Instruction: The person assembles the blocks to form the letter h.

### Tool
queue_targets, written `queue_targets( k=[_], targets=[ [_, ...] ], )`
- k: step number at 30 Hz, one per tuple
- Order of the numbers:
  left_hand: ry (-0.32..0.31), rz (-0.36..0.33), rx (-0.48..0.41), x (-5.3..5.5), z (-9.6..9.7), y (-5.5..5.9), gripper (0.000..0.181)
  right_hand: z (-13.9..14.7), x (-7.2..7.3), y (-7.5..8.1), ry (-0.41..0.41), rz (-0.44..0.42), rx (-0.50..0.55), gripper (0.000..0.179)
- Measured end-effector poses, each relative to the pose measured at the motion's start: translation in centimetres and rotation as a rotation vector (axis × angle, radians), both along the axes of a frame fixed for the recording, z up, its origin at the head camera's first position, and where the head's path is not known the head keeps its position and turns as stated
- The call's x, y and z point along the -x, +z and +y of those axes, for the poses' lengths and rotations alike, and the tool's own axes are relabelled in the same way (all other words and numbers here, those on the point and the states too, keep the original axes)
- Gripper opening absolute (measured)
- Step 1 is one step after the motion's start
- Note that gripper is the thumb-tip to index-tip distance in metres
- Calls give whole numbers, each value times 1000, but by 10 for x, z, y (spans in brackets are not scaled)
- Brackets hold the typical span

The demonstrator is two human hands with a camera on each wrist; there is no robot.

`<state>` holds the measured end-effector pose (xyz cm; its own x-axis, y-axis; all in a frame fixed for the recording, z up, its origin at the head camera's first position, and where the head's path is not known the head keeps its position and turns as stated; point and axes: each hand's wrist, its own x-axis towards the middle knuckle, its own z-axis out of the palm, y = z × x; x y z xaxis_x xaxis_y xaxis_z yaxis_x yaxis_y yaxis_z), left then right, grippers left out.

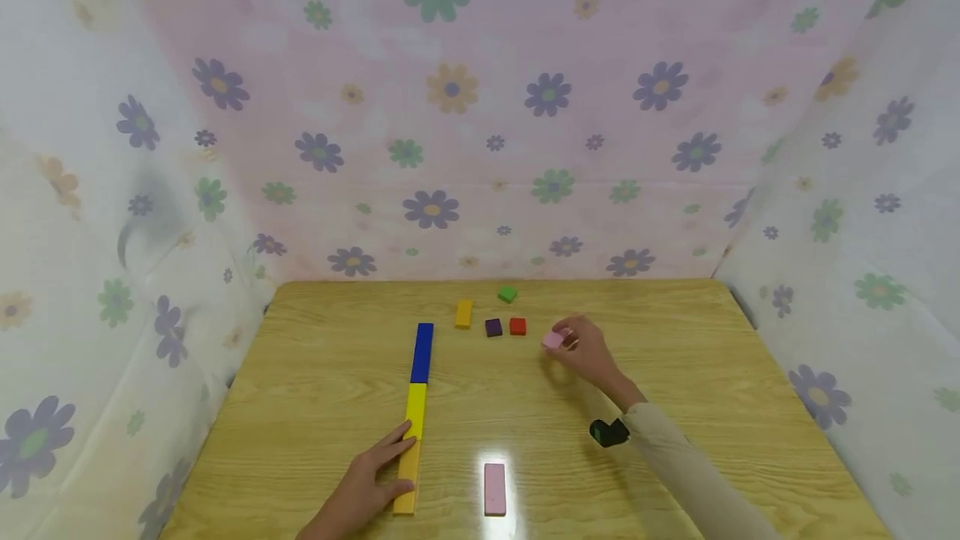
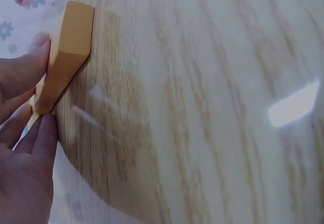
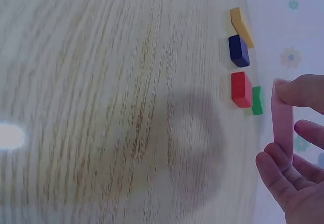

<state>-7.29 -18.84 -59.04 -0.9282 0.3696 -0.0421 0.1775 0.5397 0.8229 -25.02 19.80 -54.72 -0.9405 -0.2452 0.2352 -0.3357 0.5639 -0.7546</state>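
On the wooden table, a blue block [image 1: 422, 352], a yellow block [image 1: 416, 408] and an orange block [image 1: 407, 473] lie end to end in one straight row. My left hand [image 1: 366, 477] rests along the left side of this row. Its thumb touches the orange block and its extended fingertips lie near the orange-yellow joint. My right hand [image 1: 588, 350] pinches a pink block [image 3: 282, 118] between thumb and fingers, toward the back right of the table. In the right wrist view, the red block [image 3: 241, 90] stands beside that hand.
Beyond the row lie a short orange-yellow block [image 1: 463, 314], a dark purple block [image 1: 493, 327] and a green block [image 1: 507, 295]. Another pink block [image 1: 495, 490] lies flat near the front edge. Flowered cloth [image 1: 495, 107] hangs behind the table and at both sides.
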Motion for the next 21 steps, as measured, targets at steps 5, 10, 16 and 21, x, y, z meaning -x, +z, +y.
queue_targets(
  k=[5, 10, 16, 21],
  targets=[
    [0, 19, -15, -2, -1, 0, 61, -8, -11, 4, 25, -13, 28, 33],
    [-1, 24, -28, -2, -1, 0, 61, -14, -22, 8, 52, -18, 41, 34],
    [6, 27, -21, -3, -1, 0, 61, -24, -31, 14, 105, -2, 77, 34],
    [9, 9, -31, -3, -1, 1, 61, -31, -40, 19, 133, -14, 96, 35]
  ],
)
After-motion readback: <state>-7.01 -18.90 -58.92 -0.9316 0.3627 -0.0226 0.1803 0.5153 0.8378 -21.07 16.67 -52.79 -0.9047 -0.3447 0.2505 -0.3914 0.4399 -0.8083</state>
